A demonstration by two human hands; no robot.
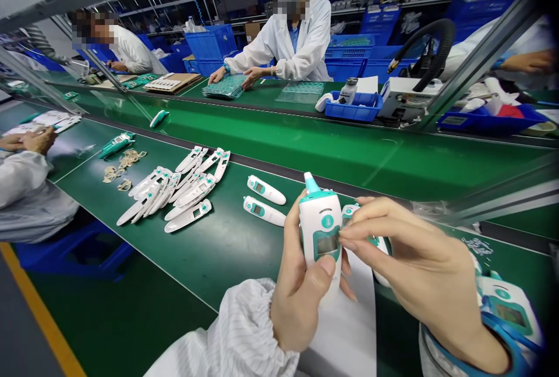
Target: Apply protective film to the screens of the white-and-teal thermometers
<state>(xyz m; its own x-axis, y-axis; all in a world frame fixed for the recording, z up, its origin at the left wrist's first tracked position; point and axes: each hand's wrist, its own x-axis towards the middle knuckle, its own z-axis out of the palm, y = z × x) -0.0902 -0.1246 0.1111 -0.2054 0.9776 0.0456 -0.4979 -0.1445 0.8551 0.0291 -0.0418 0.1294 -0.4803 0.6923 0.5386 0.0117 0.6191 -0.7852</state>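
A white and teal ear thermometer (pixel 319 223) stands upright in my left hand (pixel 299 301), whose fingers wrap its body with the thumb below the small screen. My right hand (pixel 419 266) is pinched at the screen's right edge; whatever its fingertips hold, if anything, is too small to make out. Left of the held one, two more thermometers, an upper one (pixel 267 189) and a lower one (pixel 264 211), lie on the green table. Another thermometer (pixel 509 307) shows beside my right wrist. Others are partly hidden behind my right hand. Beneath my hands is a white sheet (pixel 349 330).
White casing shells (pixel 192 191) lie heaped left of centre, near beige loops (pixel 126 162) and a teal thermometer part (pixel 117 145). A green conveyor belt (pixel 279 138) runs beyond the table's dark edge. Across it a co-worker (pixel 301 34) handles teal trays (pixel 225 87). Another person's hands (pixel 39 138) are at far left.
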